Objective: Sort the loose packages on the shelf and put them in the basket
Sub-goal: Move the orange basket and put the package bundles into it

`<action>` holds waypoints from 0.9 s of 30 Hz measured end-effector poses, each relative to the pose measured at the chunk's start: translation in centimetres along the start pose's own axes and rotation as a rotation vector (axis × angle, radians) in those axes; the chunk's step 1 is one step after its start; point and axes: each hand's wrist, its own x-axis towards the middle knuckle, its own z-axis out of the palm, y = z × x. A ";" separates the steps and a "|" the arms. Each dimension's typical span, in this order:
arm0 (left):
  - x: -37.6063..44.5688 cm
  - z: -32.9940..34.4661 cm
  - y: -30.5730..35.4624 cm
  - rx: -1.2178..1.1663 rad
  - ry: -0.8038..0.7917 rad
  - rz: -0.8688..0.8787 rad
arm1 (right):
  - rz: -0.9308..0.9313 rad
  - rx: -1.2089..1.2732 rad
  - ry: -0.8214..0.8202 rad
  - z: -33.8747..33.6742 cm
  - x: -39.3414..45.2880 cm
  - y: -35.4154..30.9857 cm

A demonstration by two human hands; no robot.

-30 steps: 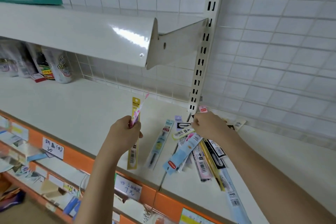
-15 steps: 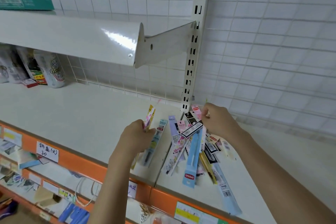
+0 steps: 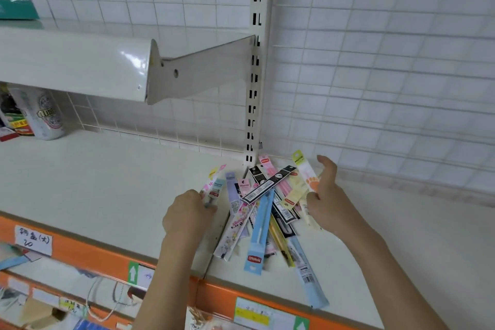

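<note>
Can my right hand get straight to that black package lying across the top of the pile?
Probably yes. The right hand is open beside the pile, and the black package lies on top of the other packages with nothing over it. The left hand is off to the other side.

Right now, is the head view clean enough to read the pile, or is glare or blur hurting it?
Head view: even light, soft shadows; glare only on the upper shelf's front edge; wide-angle bend curves the wall grid; the pile of packages is fairly sharp, the lower-left price labels smeared.
</note>
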 end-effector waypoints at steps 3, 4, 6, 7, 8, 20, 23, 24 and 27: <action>0.7 -0.1 -0.3 -0.059 -0.047 0.001 | -0.001 0.007 0.019 0.5 -0.3 0.7; 0.8 -0.1 -0.4 -0.111 -0.067 0.005 | 0.013 0.013 0.031 0.6 -0.4 0.9; 0.6 -0.4 -0.5 -0.228 -0.106 0.022 | 0.058 -0.001 0.042 0.8 -0.4 1.1; 0.5 -0.7 -0.5 -0.264 -0.117 0.035 | 0.073 -0.032 0.041 0.8 -0.3 1.2; 0.4 -1.0 -0.4 -0.281 -0.118 0.048 | 0.082 -0.073 0.036 0.9 -0.2 1.2; -0.1 -3.8 1.3 -0.455 -0.072 0.166 | 0.040 -0.221 0.028 2.0 0.0 0.9; -0.4 -3.4 1.9 -0.539 -0.077 0.140 | 0.004 -0.249 -0.047 2.4 -0.1 -0.3; -0.6 -3.4 2.0 -0.540 -0.076 0.138 | 0.001 -0.243 -0.083 2.7 -0.1 -0.7; -0.8 -3.2 1.9 -0.494 -0.047 0.159 | 0.024 -0.241 -0.177 4.1 0.1 -1.5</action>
